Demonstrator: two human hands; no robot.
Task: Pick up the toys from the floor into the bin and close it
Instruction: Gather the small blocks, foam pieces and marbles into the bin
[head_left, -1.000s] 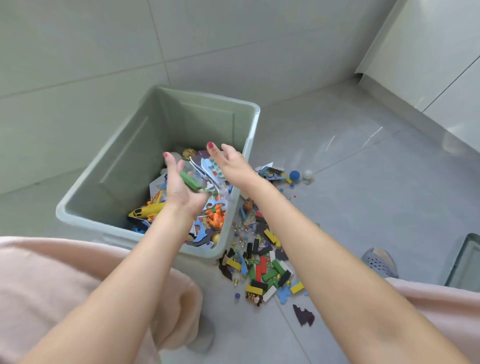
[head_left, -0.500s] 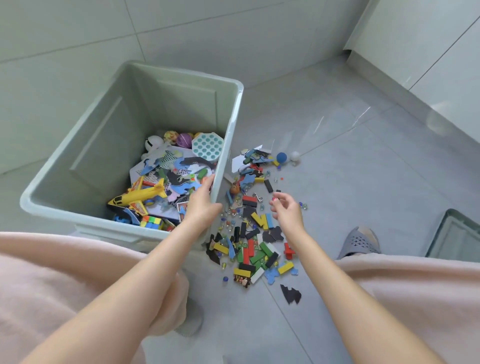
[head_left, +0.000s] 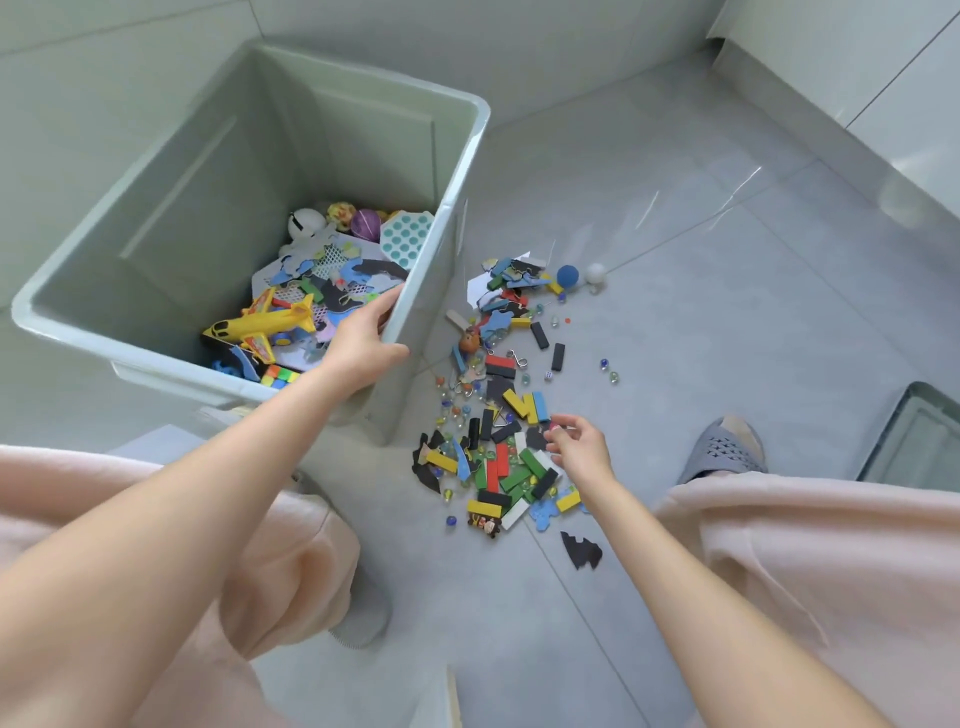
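A pale green bin (head_left: 457, 171) stands open on the floor, tilted toward me. Inside lie a yellow toy plane (head_left: 265, 325), small balls, puzzle pieces and blocks. My left hand (head_left: 361, 340) grips the bin's right rim, fingers inside and thumb outside. To the right of the bin, a heap of coloured blocks (head_left: 506, 462), marbles and foam pieces covers the floor. My right hand (head_left: 579, 447) hovers low over the heap's right side with its fingers loosely curled; whether it holds anything is unclear. A blue ball (head_left: 567, 274) and a white ball (head_left: 596, 272) lie at the heap's far end.
A black foam piece (head_left: 582, 551) lies alone, nearer to me than the heap. A grey slipper (head_left: 724, 449) on my right foot stands right of the heap. A clear lid or container (head_left: 919, 441) sits at the right edge. A wall rises behind the bin.
Both hands dropped toys into the bin and pulled back. The left hand moved onto the bin's right rim; the right hand went down to the heap on the floor.
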